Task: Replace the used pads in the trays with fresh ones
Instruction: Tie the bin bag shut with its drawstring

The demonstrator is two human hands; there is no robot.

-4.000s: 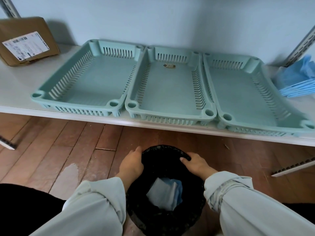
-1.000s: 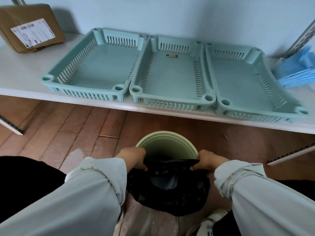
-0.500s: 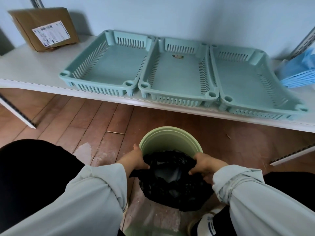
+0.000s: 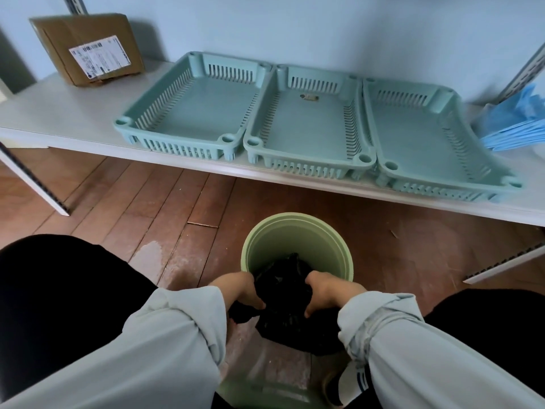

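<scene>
Three teal slotted trays stand side by side on the white shelf: the left tray [image 4: 188, 113], the middle tray [image 4: 306, 128] and the right tray [image 4: 421, 143], all without pads. A stack of blue pads [image 4: 519, 122] lies at the shelf's right end. Below, a black bin bag [image 4: 286, 293] is bunched up above the near rim of a green bin [image 4: 298, 240]. My left hand [image 4: 239, 290] grips the bag's left side and my right hand [image 4: 327, 290] grips its right side. What the bag holds is hidden.
A brown cardboard box [image 4: 88, 45] with a white label leans against the wall at the shelf's [image 4: 59, 113] left end. Metal shelf rails [image 4: 35, 178] slant at both sides. The floor is brown wood planks [image 4: 147, 208]. My dark-clothed knees flank the bin.
Both hands pulled the black bag up out of the green bin and drew its mouth together. The used pads once visible inside are now covered. My view swung left.
</scene>
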